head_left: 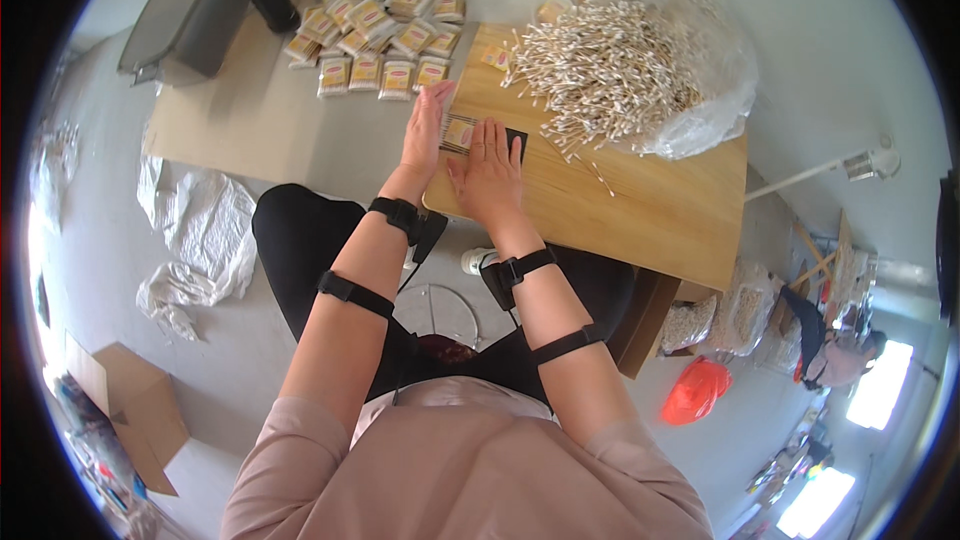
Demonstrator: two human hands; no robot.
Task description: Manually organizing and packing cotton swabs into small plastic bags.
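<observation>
Room: grey concrete floor (250,340), bright windows at the lower right, crumpled white sheeting (195,230) and an open cardboard box (130,410) to the person's left.
Surface: small wooden surface (650,200), seen from above, with the seated person's knees under its near edge.
Bulk stock: clear plastic bag (710,90) spread open on the far right of the surface, holding a loose heap of cotton swabs (600,65); a few strays lie just beside it.
Finished goods: filled yellow-labelled packets (385,25) lie in a spread on a flat cardboard sheet (250,120) beyond the surface's left corner.
Work piece: one small packet of swabs (460,132) on a dark mat (515,140) at the near left corner of the surface.
Hands: left hand (422,135) open, fingers straight, edge-on against the packet's left side; right hand (487,172) open and flat, palm down, just beside the packet and touching the mat. Neither grips anything.
Step in hand: judged to be squaring and flattening a filled packet.
Next move calls for: likely a light pinch to lift the packet without spilling, then a short carry left to the spread.
</observation>
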